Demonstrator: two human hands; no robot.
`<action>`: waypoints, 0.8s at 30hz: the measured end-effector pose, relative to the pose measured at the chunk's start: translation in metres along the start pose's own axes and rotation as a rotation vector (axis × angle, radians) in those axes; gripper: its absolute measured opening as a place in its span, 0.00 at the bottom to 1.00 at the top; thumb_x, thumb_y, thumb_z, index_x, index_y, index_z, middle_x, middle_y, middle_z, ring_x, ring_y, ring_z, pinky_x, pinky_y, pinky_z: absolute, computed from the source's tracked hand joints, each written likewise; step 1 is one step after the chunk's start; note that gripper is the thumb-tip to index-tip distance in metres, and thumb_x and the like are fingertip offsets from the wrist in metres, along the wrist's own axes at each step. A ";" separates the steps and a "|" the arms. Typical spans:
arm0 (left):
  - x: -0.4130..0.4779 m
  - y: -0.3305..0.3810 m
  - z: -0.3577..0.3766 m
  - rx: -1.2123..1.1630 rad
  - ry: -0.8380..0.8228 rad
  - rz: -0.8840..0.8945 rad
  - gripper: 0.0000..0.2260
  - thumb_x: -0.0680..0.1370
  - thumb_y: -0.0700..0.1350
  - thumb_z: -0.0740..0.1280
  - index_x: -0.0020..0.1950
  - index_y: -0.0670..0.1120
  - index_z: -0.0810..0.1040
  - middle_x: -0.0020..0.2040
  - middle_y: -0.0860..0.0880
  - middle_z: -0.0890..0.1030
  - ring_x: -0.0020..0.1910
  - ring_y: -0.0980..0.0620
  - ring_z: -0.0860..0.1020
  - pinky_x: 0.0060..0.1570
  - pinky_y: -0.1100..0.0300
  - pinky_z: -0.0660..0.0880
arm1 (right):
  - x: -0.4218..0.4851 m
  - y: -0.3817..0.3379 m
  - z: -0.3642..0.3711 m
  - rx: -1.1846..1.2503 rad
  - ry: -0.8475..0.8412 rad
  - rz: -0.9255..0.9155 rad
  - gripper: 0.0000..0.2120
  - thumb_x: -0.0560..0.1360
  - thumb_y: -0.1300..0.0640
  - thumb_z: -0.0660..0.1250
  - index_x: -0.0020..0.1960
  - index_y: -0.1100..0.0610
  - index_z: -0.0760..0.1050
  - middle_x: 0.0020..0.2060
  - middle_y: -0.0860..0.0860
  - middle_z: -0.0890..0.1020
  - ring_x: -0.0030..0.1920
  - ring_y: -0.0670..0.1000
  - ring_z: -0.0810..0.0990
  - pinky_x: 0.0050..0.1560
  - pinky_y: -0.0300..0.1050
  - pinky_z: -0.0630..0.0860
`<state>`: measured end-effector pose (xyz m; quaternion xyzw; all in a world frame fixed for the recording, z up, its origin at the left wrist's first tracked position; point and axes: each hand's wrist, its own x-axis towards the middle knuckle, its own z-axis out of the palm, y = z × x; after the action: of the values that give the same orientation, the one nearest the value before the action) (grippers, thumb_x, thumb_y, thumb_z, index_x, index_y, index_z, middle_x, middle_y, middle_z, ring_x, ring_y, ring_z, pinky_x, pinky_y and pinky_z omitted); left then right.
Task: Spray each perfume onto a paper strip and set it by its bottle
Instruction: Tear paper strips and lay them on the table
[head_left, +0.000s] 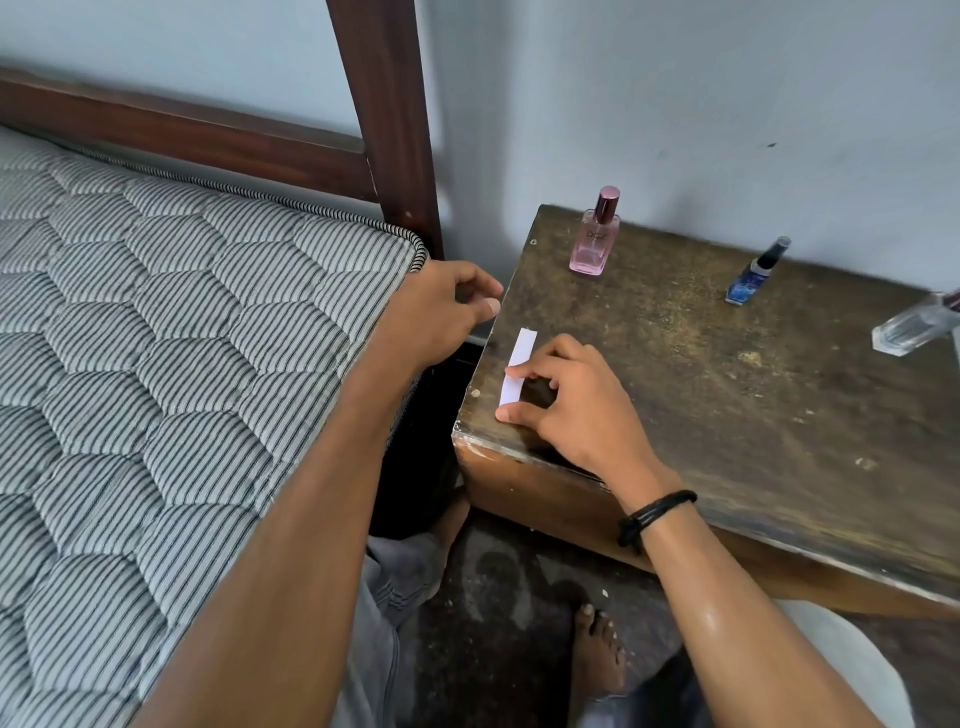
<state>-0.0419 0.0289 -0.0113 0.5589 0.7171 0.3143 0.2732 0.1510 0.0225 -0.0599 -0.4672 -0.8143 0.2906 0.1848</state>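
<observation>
Grip check: right hand (576, 410) pinches the strip (522, 348) at the tabletop (727, 415) edge (left hand (441, 312) loose, empty); a slip could send it overboard.

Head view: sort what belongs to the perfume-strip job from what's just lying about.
Job: white paper strip, right hand pinching it, pink glass perfume bottle, small blue spray bottle, clear glass bottle at the right edge.
Lying about: striped quilted mattress, dark wooden bed frame, black wristband.
</observation>
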 end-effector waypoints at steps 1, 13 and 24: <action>0.000 0.000 0.001 0.003 -0.010 0.001 0.07 0.78 0.43 0.72 0.55 0.47 0.84 0.41 0.58 0.79 0.34 0.71 0.75 0.40 0.78 0.68 | 0.000 0.000 0.000 0.008 0.002 0.009 0.21 0.69 0.42 0.78 0.59 0.47 0.83 0.50 0.39 0.73 0.50 0.47 0.70 0.49 0.43 0.70; -0.002 0.000 0.003 -0.026 -0.158 -0.048 0.09 0.75 0.37 0.73 0.55 0.44 0.84 0.44 0.47 0.83 0.41 0.56 0.78 0.47 0.66 0.76 | 0.007 0.004 -0.005 0.431 0.117 0.155 0.04 0.76 0.52 0.75 0.50 0.48 0.86 0.42 0.44 0.82 0.38 0.41 0.77 0.42 0.31 0.69; -0.017 0.021 0.009 -0.388 -0.371 -0.291 0.08 0.77 0.36 0.73 0.55 0.38 0.82 0.49 0.38 0.86 0.46 0.45 0.86 0.48 0.56 0.84 | 0.004 0.002 -0.019 0.746 0.135 0.236 0.08 0.75 0.59 0.76 0.54 0.54 0.86 0.42 0.54 0.87 0.41 0.49 0.83 0.46 0.44 0.80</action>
<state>-0.0187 0.0172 -0.0006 0.4354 0.6543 0.2954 0.5432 0.1614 0.0321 -0.0460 -0.4766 -0.5795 0.5543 0.3603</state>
